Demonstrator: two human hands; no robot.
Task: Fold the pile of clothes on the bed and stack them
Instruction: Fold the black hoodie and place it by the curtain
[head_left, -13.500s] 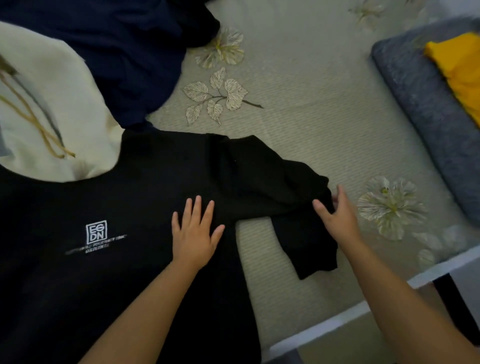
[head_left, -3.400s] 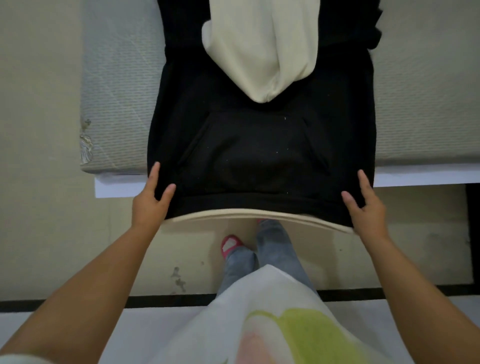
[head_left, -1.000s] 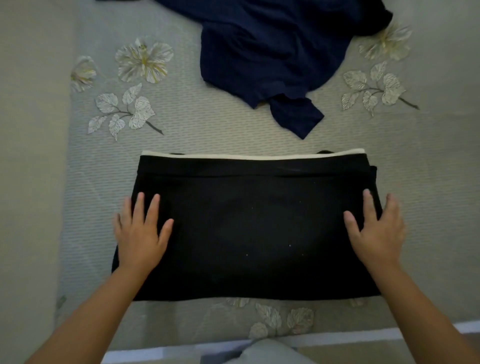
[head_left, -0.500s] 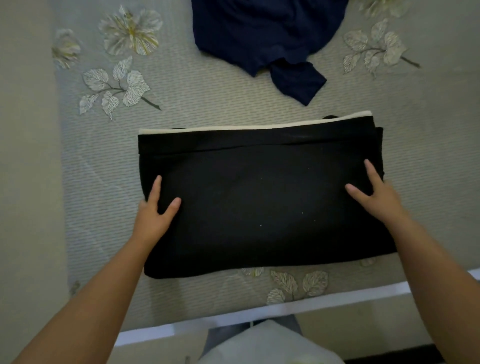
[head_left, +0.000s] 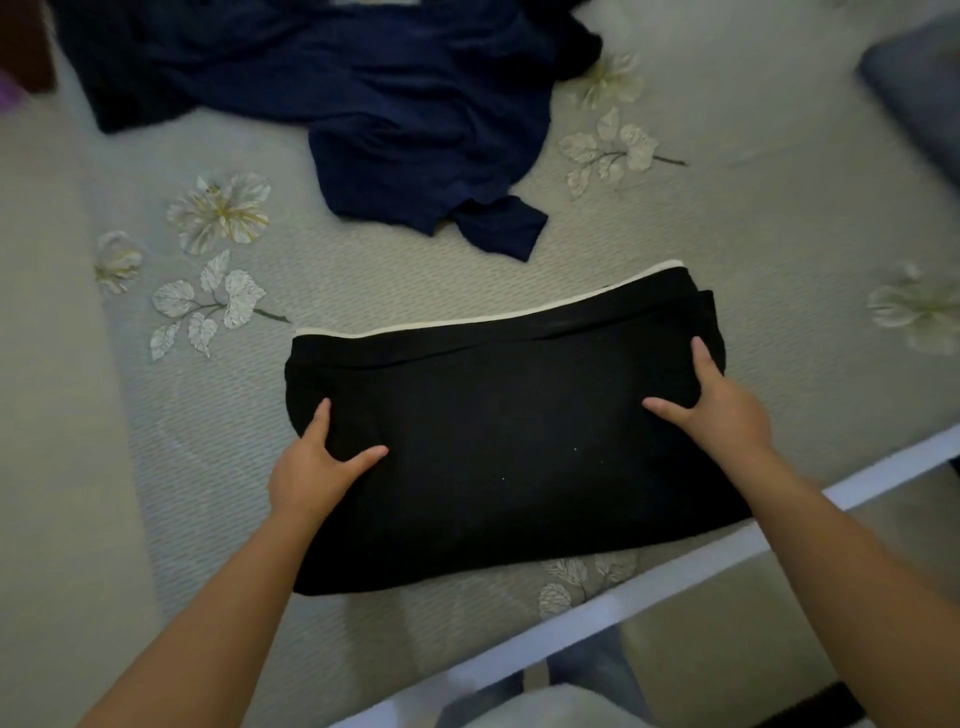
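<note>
A black hoodie (head_left: 498, 431), folded into a wide rectangle with a cream strip along its far edge, lies on the bed near the front edge. My left hand (head_left: 311, 473) holds its left end, thumb on top and the other fingers tucked at the edge. At the right end, my right hand (head_left: 727, 415) grips the same way, thumb lying on the fabric. A crumpled navy garment (head_left: 395, 109) lies unfolded farther back on the bed.
The bed (head_left: 753, 218) has a grey-green cover printed with pale flowers and leaves. Its white front edge (head_left: 623, 597) runs diagonally at the lower right, floor beyond. A grey cushion (head_left: 919, 88) sits at the far right.
My hands went from lying flat on the folded hoodie to gripping its two ends. The hoodie now sits skewed, its right end farther back, its left end bunched.
</note>
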